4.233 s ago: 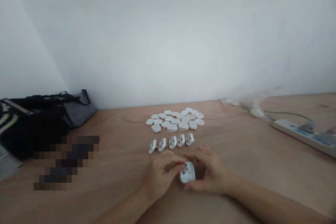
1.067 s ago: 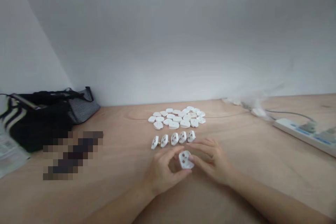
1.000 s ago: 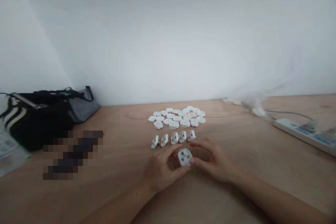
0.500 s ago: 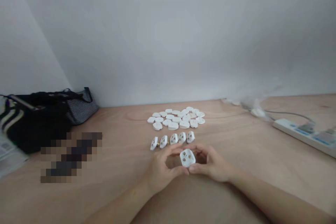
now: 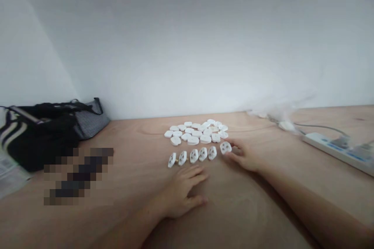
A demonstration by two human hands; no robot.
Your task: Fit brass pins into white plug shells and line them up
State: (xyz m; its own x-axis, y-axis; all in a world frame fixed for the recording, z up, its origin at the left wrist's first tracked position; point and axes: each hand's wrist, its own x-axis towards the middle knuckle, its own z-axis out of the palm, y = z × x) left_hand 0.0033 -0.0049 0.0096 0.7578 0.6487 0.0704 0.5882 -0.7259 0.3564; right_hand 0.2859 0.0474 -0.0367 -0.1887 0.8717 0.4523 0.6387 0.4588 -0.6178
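Between the thumb and fingers of my right hand (image 5: 244, 155) is a white plug piece (image 5: 225, 148), its face with dark spots turned toward me. It is at the right end of a row of several similar upright pieces (image 5: 194, 156). My left hand (image 5: 187, 190) rests low over the table in front of that row, fingers apart, holding nothing. Behind the row lies a group of several white covers (image 5: 193, 140), flat on the wooden table (image 5: 233, 218).
At the left stand a black bag (image 5: 43, 136) and a striped bag (image 5: 92, 118), with a blurred-out dark item (image 5: 82, 175) in front. A white power strip (image 5: 336, 149) with cables and clear plastic (image 5: 277, 111) lies at the right. A wall rises behind.
Both hands held the white piece together in front of the row. My left hand has let go and opened, while my right hand has moved the piece right and away to the row's right end.
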